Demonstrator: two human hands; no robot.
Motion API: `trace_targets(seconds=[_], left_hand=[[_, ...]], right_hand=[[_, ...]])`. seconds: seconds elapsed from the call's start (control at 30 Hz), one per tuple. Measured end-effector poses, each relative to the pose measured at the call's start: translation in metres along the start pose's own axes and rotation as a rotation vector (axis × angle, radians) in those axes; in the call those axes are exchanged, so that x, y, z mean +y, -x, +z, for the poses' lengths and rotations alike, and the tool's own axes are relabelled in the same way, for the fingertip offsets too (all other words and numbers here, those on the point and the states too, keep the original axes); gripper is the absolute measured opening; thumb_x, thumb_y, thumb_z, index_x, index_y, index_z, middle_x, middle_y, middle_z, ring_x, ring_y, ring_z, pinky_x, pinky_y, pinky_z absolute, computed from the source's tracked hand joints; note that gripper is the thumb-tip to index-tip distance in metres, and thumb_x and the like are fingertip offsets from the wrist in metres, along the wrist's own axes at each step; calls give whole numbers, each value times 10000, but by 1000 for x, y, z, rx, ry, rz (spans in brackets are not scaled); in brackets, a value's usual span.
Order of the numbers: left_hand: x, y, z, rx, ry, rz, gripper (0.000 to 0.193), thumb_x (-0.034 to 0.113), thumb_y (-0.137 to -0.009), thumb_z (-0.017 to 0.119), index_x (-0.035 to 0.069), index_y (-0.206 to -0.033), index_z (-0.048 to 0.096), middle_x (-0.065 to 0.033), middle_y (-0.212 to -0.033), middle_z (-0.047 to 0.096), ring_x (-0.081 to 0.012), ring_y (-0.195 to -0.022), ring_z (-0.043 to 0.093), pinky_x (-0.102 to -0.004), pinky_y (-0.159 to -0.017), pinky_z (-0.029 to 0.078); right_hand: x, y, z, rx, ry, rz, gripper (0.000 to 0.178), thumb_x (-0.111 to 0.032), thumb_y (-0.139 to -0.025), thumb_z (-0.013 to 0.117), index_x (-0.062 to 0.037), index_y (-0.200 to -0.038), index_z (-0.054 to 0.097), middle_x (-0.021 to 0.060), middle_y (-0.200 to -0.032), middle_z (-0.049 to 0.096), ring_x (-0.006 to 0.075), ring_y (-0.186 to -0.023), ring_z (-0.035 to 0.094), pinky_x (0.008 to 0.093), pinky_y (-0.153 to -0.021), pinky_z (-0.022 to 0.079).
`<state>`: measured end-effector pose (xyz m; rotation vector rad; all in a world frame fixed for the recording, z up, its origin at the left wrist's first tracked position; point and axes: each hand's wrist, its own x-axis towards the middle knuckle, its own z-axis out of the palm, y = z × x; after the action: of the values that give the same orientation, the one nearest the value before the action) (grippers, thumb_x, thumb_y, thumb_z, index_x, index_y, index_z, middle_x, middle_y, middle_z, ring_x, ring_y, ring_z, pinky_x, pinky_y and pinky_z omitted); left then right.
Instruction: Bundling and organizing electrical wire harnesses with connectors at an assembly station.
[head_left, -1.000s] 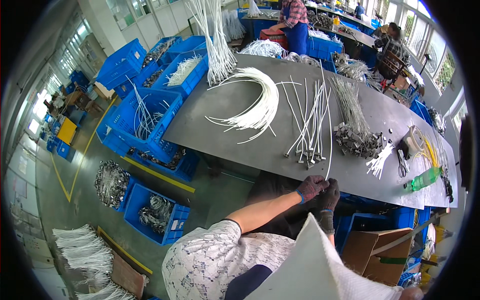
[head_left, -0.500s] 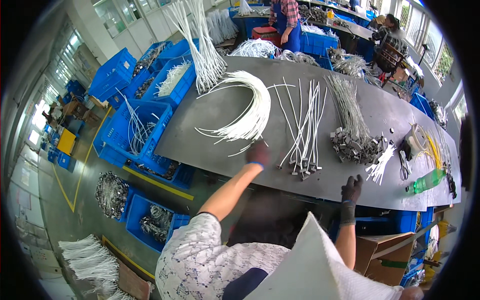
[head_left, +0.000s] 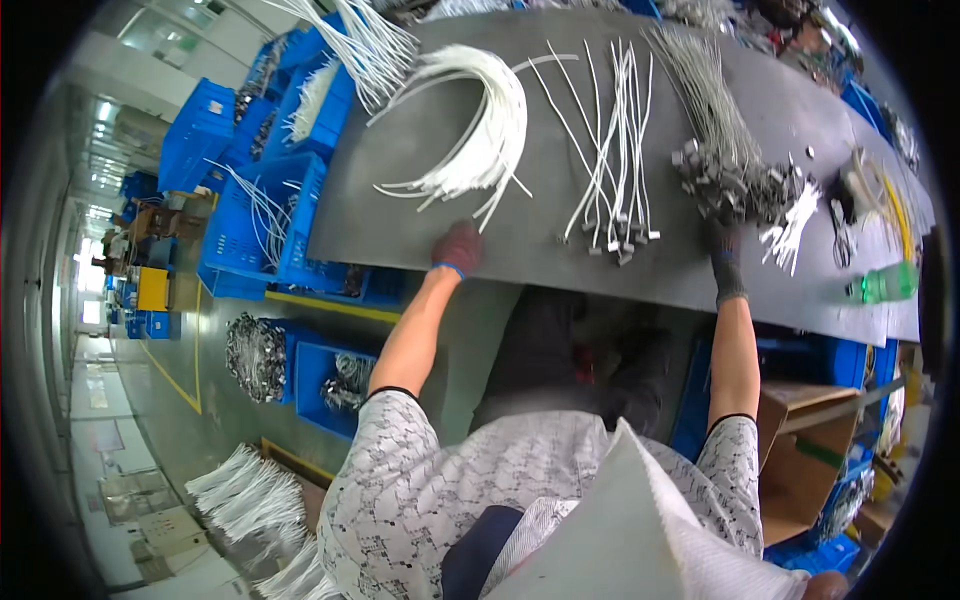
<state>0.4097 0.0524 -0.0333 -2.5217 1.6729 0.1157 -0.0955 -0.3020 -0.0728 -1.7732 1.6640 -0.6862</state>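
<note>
My left hand (head_left: 458, 250), in a dark red glove, is at the table's near edge with its fingers curled. It lies right by the loose lower ends of a curved bundle of white cables (head_left: 505, 115); what it may hold is hidden. My right hand (head_left: 727, 262), in a dark grey glove, reaches into the near side of a pile of grey connectors (head_left: 735, 190) on thin grey wires (head_left: 705, 90). Its fingertips are lost against the dark pile. Between the hands lie several white cables (head_left: 622, 140) with small grey connectors (head_left: 622, 240) at their near ends.
Short white strips (head_left: 792, 228), a green bottle (head_left: 888, 283) and a yellow cable coil (head_left: 893, 215) lie on the right of the grey table (head_left: 400, 225). Blue crates (head_left: 250, 235) stand along its left. Below right is an open cardboard box (head_left: 805, 450).
The view has tilted down. My right hand has moved forward from the table's edge to the connector pile. My left hand has drawn back slightly left from the white bundle's ends.
</note>
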Motion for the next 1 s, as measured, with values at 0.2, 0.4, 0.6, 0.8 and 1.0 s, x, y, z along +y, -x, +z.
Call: trace_targets(seconds=[0.2, 0.4, 0.6, 0.8, 1.0], left_hand=[[25, 38, -31, 45, 451, -204, 236, 272, -942, 608, 47, -990, 661, -133, -835, 686, -250, -618, 675, -402, -587, 574], [44, 102, -123, -372, 1456, -399, 284, 214, -942, 638, 25, -1153, 616, -32, -783, 641, -107, -449, 525, -290, -419, 437], [27, 178, -212, -322, 1786, -288, 456, 236, -942, 657, 11, -1317, 528, -1, -772, 584, -51, -439, 430, -210, -372, 308], [21, 172, -255, -222, 2251, 76, 492, 284, -983, 638, 12, -1364, 484, -1, -799, 563, -38, -458, 376, -195, -375, 284], [23, 125, -312, -110, 2438, 276, 423, 266, -987, 633, 17, -1311, 524, -16, -820, 582, -51, -509, 453, -210, -434, 386]], right_hand=[[-62, 51, -31, -220, -946, 239, 504, -422, -857, 724, -105, -1242, 652, 26, -922, 664, 160, -641, 595, 311, -575, 511], [-34, 8, 0, -189, -779, 207, 462, -495, -819, 749, -115, -1076, 695, -7, -817, 662, 128, -641, 593, 321, -563, 499], [5, 62, -3, -60, 234, -642, 269, -196, -903, 663, -15, -1102, 675, 166, -1014, 728, 355, -890, 704, 425, -760, 562], [97, 171, -42, -66, -273, -378, 263, -239, -969, 594, -44, -1126, 675, 109, -1011, 730, 296, -855, 694, 404, -750, 557], [183, 400, -65, -190, 492, -109, 198, -151, -950, 492, -20, -1009, 629, 247, -978, 669, 422, -915, 651, 482, -774, 527]])
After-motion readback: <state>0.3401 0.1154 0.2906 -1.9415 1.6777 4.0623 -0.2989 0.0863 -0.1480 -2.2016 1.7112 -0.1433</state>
